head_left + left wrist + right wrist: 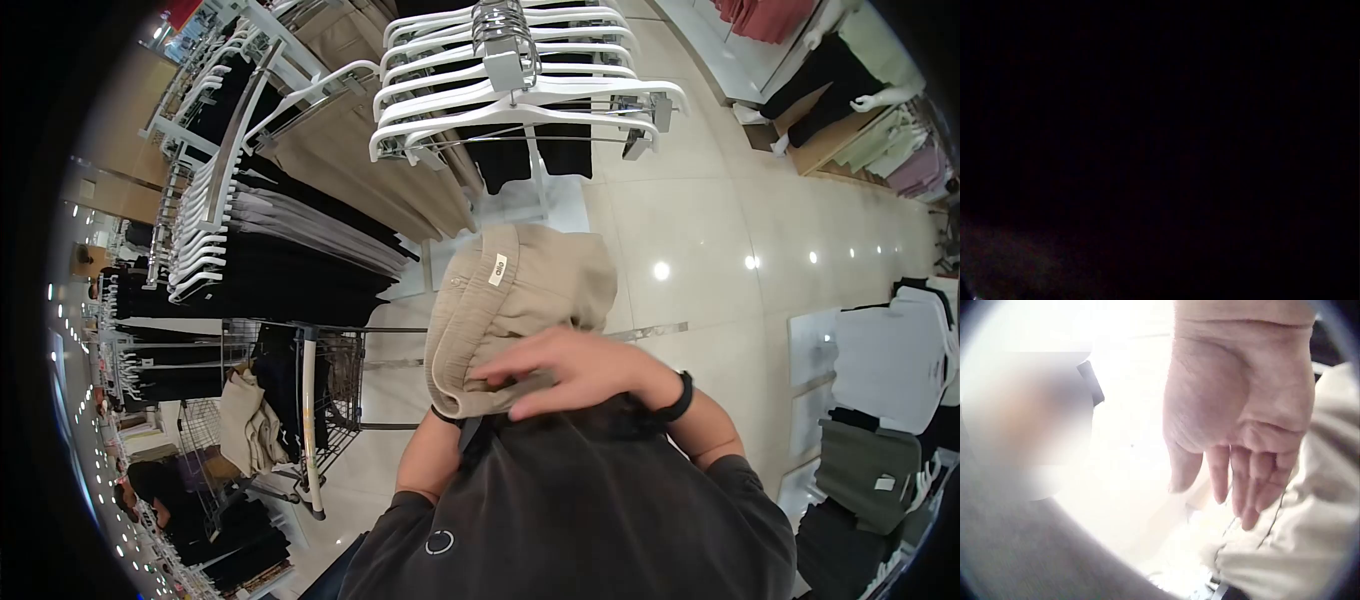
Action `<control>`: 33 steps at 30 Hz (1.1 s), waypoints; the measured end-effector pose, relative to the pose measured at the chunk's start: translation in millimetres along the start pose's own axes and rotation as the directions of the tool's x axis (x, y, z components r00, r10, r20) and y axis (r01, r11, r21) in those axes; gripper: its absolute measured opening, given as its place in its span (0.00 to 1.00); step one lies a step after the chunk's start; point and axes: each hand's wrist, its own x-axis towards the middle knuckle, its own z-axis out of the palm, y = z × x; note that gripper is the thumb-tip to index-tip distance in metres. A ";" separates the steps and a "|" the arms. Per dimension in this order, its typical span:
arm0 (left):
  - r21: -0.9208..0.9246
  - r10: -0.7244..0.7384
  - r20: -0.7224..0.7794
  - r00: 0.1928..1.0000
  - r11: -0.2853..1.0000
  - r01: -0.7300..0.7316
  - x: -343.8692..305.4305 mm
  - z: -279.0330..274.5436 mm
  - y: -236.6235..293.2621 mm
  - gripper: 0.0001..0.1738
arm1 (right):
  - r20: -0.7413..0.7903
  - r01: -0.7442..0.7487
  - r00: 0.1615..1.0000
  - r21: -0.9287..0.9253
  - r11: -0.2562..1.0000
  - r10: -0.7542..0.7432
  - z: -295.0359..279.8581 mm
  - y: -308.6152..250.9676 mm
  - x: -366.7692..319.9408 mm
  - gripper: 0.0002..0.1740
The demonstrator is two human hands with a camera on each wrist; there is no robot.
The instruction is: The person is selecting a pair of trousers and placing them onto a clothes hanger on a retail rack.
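Folded beige trousers (565,270) with a gathered elastic waistband (468,330) and a small white label (498,270) are held up in front of the person's dark shirt. My right hand (580,368) lies over their near side, fingers loosely extended and thumb apart. The right wrist view shows that palm (1241,394) bare, with the fingers hanging beside the pale cloth (1329,506). My left forearm (428,455) reaches up to the trousers' lower left, where the cloth hides the left hand. Almost all of the left wrist view is black.
White clip hangers (520,100) hang on a rack straight ahead. Racks of dark, grey and beige trousers (310,245) line the left. A shopping cart (312,420) holding clothes stands at lower left. Folded garments (885,350) are displayed at right, and a mannequin (840,80) stands at upper right.
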 end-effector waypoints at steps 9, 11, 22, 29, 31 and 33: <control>-0.182 -0.245 0.290 0.925 0.935 0.305 19.7 28.5 -13.2 0.43 | -0.468 -0.120 0.804 0.475 0.872 0.366 -91.8 59.0 -31.2 0.33; -0.196 -0.283 0.326 0.902 0.913 0.358 18.5 31.6 -16.1 0.44 | -0.301 -0.170 0.873 0.548 0.819 0.383 -81.2 52.0 -26.6 0.35; 0.415 -0.121 0.161 0.979 0.909 0.044 -14.6 64.3 13.4 0.56 | -0.789 0.195 0.615 0.158 0.968 0.005 -75.8 -43.8 16.2 0.22; 0.969 0.104 -0.081 0.991 0.240 0.053 3.6 38.1 -2.3 0.16 | -0.769 0.195 0.627 -0.001 0.981 -0.125 -63.1 -66.9 31.7 0.25; 0.975 0.172 -0.111 0.979 0.212 0.073 1.7 19.2 16.0 0.11 | -0.761 0.187 0.634 -0.025 0.982 -0.140 -68.1 -69.6 28.7 0.26; 0.906 0.490 -0.102 0.866 0.405 -0.123 -3.1 12.9 36.4 0.13 | -0.765 0.117 0.606 -0.186 0.976 -0.218 -79.8 -70.6 22.0 0.26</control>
